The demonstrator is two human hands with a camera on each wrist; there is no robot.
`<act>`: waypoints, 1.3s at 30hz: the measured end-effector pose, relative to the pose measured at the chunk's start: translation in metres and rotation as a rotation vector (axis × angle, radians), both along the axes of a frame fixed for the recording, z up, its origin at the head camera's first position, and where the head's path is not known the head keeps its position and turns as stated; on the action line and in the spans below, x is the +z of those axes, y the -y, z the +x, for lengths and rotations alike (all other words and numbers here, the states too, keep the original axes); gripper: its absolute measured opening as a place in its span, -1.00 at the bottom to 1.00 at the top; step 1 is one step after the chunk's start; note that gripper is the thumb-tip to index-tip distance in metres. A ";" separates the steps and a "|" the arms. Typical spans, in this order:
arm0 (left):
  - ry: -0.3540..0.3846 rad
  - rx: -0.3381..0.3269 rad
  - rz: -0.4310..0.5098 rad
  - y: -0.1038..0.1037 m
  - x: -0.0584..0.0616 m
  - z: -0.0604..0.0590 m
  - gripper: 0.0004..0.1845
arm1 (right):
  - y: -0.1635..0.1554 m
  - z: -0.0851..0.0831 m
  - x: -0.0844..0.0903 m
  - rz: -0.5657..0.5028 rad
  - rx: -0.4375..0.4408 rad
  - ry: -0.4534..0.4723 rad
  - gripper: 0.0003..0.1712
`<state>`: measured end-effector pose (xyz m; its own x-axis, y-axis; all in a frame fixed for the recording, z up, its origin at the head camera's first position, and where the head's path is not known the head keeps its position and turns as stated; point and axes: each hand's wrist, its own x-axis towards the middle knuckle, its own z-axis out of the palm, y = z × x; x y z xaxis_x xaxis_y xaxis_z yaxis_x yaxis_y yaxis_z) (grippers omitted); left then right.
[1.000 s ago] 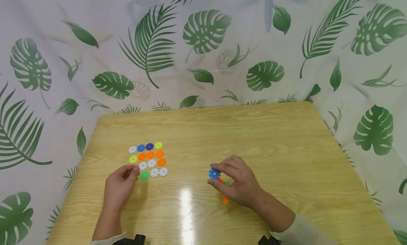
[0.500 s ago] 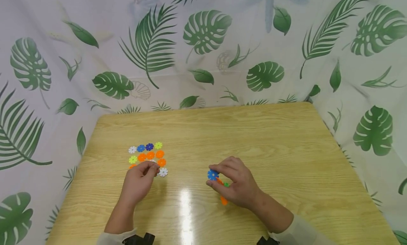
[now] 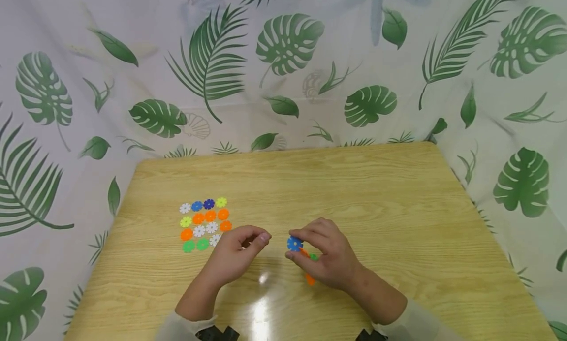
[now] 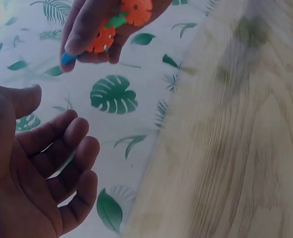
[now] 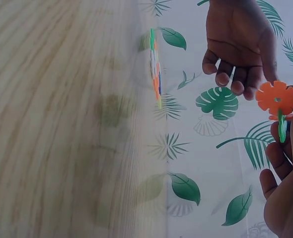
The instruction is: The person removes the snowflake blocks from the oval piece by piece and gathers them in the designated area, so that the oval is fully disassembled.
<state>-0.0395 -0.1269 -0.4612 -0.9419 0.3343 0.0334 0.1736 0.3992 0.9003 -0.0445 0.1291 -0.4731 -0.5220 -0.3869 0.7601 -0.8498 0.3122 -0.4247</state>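
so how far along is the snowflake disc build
Early on, it seems. Done: a small cluster of blue, orange and green discs is already slotted together, held in the right hand. In hand: the left hand sits close beside it, fingers curled; whether it holds a disc is unclear. Left: about fifteen loose discs lie flat on the table.

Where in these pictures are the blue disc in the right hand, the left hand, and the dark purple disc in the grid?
blue disc (image 3: 294, 243), head view, its centre.
left hand (image 3: 235, 255), head view, its back.
dark purple disc (image 3: 208, 203), head view, its centre.
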 end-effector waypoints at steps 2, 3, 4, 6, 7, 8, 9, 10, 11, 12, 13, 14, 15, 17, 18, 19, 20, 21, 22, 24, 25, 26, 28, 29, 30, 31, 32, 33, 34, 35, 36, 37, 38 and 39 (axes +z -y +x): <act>-0.018 -0.043 0.009 -0.005 0.001 0.001 -0.76 | 0.000 0.000 0.000 0.008 -0.002 0.006 -0.62; -0.024 -0.060 0.014 -0.007 0.001 0.001 -0.77 | 0.000 0.000 0.000 0.014 -0.002 0.010 -0.62; -0.026 -0.076 0.023 -0.009 0.001 0.002 -0.78 | 0.000 0.000 0.000 0.018 -0.002 0.012 -0.62; -0.023 -0.099 0.038 -0.013 0.002 0.003 -0.78 | 0.000 0.000 0.000 0.029 -0.002 0.017 -0.61; -0.020 -0.106 0.046 -0.014 0.003 0.003 -0.79 | 0.000 0.000 0.000 0.032 -0.001 0.018 -0.61; -0.018 -0.109 0.052 -0.016 0.004 0.004 -0.79 | 0.000 0.000 0.000 0.033 0.000 0.019 -0.60; -0.016 -0.111 0.058 -0.017 0.004 0.004 -0.79 | 0.000 0.000 0.000 0.034 0.001 0.017 -0.60; -0.015 -0.110 0.062 -0.018 0.004 0.005 -0.79 | 0.000 0.000 0.000 0.032 0.002 0.015 -0.60; -0.015 -0.108 0.064 -0.019 0.004 0.005 -0.80 | 0.000 0.001 0.000 0.032 0.004 0.011 -0.59; -0.019 -0.106 0.065 -0.020 0.004 0.005 -0.81 | 0.000 0.001 0.000 0.031 0.007 0.008 -0.59; -0.018 -0.105 0.068 -0.020 0.004 0.005 -0.82 | 0.000 0.001 -0.001 0.030 0.010 0.006 -0.59; -0.015 -0.105 0.070 -0.021 0.003 0.005 -0.83 | 0.001 0.001 -0.001 0.031 0.013 0.004 -0.58; -0.009 -0.106 0.074 -0.021 0.002 0.005 -0.84 | 0.001 0.001 -0.001 0.032 0.016 0.002 -0.58; -0.001 -0.106 0.082 -0.022 0.002 0.005 -0.84 | 0.000 0.001 -0.001 0.036 0.017 0.001 -0.57; 0.003 -0.106 0.087 -0.022 0.001 0.005 -0.84 | 0.000 0.001 -0.001 0.039 0.016 0.002 -0.57; 0.009 -0.106 0.096 -0.023 0.001 0.005 -0.85 | 0.000 0.000 -0.002 0.043 0.014 0.000 -0.57; 0.011 -0.107 0.104 -0.024 0.001 0.005 -0.85 | 0.000 0.000 -0.002 0.048 0.011 -0.003 -0.57; 0.009 -0.109 0.114 -0.024 0.001 0.006 -0.85 | 0.000 0.000 -0.002 0.053 0.008 -0.006 -0.57; 0.005 -0.111 0.121 -0.025 0.001 0.006 -0.85 | 0.000 0.000 -0.002 0.059 0.004 -0.013 -0.58; -0.006 -0.114 0.131 -0.027 0.001 0.006 -0.85 | 0.000 0.000 -0.003 0.068 0.000 -0.028 -0.59; -0.013 -0.116 0.136 -0.027 0.002 0.006 -0.86 | 0.000 0.000 -0.003 0.071 -0.001 -0.036 -0.59; -0.017 -0.117 0.138 -0.028 0.002 0.006 -0.86 | 0.001 0.000 -0.003 0.073 -0.002 -0.042 -0.60; -0.020 -0.115 0.136 -0.029 0.002 0.006 -0.87 | 0.002 0.001 -0.004 0.072 -0.001 -0.056 -0.60; -0.016 -0.113 0.136 -0.029 0.001 0.007 -0.87 | 0.002 0.001 -0.004 0.071 0.000 -0.056 -0.60; -0.012 -0.113 0.137 -0.029 0.001 0.007 -0.87 | 0.003 0.002 -0.004 0.070 0.002 -0.055 -0.60; -0.008 -0.112 0.136 -0.029 0.001 0.007 -0.88 | 0.003 0.002 -0.004 0.069 0.004 -0.052 -0.61; -0.004 -0.112 0.136 -0.029 0.001 0.007 -0.87 | 0.003 0.002 -0.005 0.069 0.004 -0.048 -0.60; -0.002 -0.112 0.135 -0.029 0.001 0.007 -0.87 | 0.004 0.003 -0.005 0.069 0.007 -0.045 -0.60; 0.000 -0.112 0.136 -0.029 0.000 0.007 -0.87 | 0.003 0.003 -0.005 0.070 0.008 -0.036 -0.60; 0.000 -0.111 0.134 -0.029 0.000 0.006 -0.87 | 0.003 0.003 -0.005 0.072 0.008 -0.027 -0.59; 0.000 -0.109 0.130 -0.029 0.000 0.006 -0.87 | 0.003 0.003 -0.005 0.075 0.008 -0.017 -0.58; 0.000 -0.106 0.126 -0.028 0.000 0.006 -0.87 | 0.002 0.003 -0.006 0.079 0.009 -0.006 -0.55; -0.001 -0.102 0.122 -0.028 0.000 0.006 -0.87 | 0.002 0.003 -0.006 0.081 0.012 0.008 -0.53; -0.001 -0.098 0.118 -0.028 0.000 0.006 -0.88 | 0.001 0.003 -0.006 0.084 0.016 0.031 -0.50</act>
